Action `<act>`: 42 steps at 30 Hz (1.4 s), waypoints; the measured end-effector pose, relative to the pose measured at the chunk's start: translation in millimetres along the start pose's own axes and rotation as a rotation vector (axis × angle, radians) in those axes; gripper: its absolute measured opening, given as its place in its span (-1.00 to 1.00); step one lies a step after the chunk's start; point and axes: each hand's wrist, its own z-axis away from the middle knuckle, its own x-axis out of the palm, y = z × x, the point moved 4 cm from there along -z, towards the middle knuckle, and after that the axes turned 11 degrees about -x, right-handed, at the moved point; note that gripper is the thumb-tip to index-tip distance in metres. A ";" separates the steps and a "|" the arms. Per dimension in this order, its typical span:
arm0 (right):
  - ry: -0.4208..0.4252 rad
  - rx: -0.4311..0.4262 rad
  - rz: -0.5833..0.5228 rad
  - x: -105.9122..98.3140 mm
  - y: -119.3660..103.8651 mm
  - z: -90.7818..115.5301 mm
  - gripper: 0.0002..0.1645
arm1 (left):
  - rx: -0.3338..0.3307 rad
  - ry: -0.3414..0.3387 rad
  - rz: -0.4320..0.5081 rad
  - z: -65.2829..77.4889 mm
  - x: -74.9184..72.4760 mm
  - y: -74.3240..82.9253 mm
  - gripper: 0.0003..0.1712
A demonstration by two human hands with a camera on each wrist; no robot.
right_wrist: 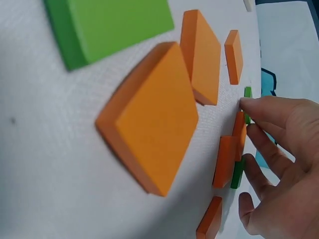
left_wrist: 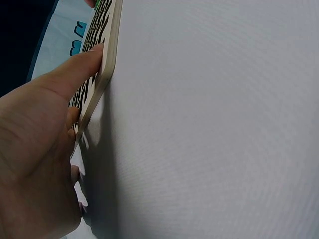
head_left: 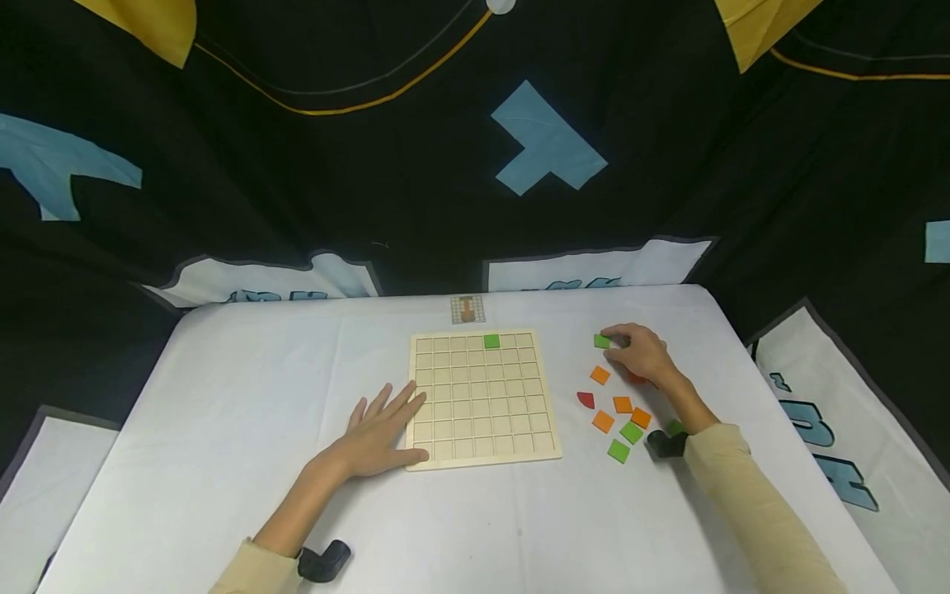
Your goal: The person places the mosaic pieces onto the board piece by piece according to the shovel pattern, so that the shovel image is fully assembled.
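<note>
A pale wooden grid board (head_left: 475,464) lies on the white table, with one green square tile (head_left: 491,341) in a cell of its far row. My left hand (head_left: 374,437) rests spread on the board's left edge; thumb and fingertips reach over the rim, as the left wrist view also shows. To the right of the board, my right hand (head_left: 640,351) pinches another green square tile (head_left: 601,341) between thumb and fingertips, close over the table. Orange tiles (right_wrist: 154,119) lie nearer the wrist, some partly behind the hand in the head view.
Loose orange tiles (head_left: 622,404), green tiles (head_left: 618,450) and a red rounded piece (head_left: 585,400) lie scattered between board and right forearm. A small patterned card (head_left: 467,309) lies beyond the board at the table's far edge. Black cloth (head_left: 416,198) hangs behind.
</note>
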 end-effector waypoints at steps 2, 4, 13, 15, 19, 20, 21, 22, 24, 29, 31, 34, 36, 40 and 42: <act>0.002 -0.007 0.009 0.3 0.0 -1.0 -0.50 | 0.001 0.004 -0.001 0.2 -0.4 0.0 0.05; 0.004 -0.016 0.021 0.4 -0.3 -2.0 -0.52 | -0.001 0.002 -0.001 0.3 -0.6 0.3 0.05; 0.033 -0.045 0.026 1.8 -7.9 -7.0 -0.55 | 0.010 -0.004 0.018 1.4 -2.1 1.1 0.04; 0.038 -0.068 0.014 2.6 -13.4 -8.3 -0.55 | 0.012 -0.002 0.018 1.6 -2.5 1.4 0.04; 0.039 -0.117 -0.033 5.6 -28.0 -12.5 -0.57 | 0.012 0.000 0.018 2.0 -3.1 1.9 0.04; 0.038 -0.134 -0.043 6.8 -32.3 -13.9 -0.58 | 0.015 0.002 0.018 1.9 -3.2 1.8 0.04; 0.037 -0.145 -0.059 8.1 -36.7 -15.3 -0.58 | 0.014 0.002 0.020 2.0 -3.2 1.8 0.04; 0.034 -0.154 -0.071 9.8 -40.9 -16.9 -0.58 | 0.014 0.002 0.023 2.2 -3.4 2.0 0.04; 0.026 -0.175 -0.092 13.7 -50.0 -20.2 -0.59 | 0.016 0.003 0.027 2.3 -3.2 1.8 0.04; 0.003 -0.226 -0.132 26.6 -73.2 -29.4 -0.60 | 0.018 0.002 0.030 2.0 -1.6 -0.1 0.04; -0.005 -0.252 -0.147 32.8 -81.7 -33.4 -0.61 | 0.019 0.002 0.029 1.8 -1.0 -0.8 0.05; -0.023 -0.299 -0.164 42.5 -94.6 -39.3 -0.63 | 0.019 -0.001 0.031 1.0 -0.3 -1.6 0.06; -0.034 -0.333 -0.172 48.7 -104.1 -42.4 -0.63 | 0.021 -0.002 0.035 0.9 -0.3 -1.9 0.06; -0.060 -0.392 -0.175 62.0 -122.0 -48.5 -0.65 | 0.020 -0.005 0.037 0.6 -0.6 -2.2 0.06; -0.073 -0.409 -0.179 68.8 -130.1 -51.3 -0.66 | 0.019 -0.004 0.031 0.4 -0.6 -2.4 0.06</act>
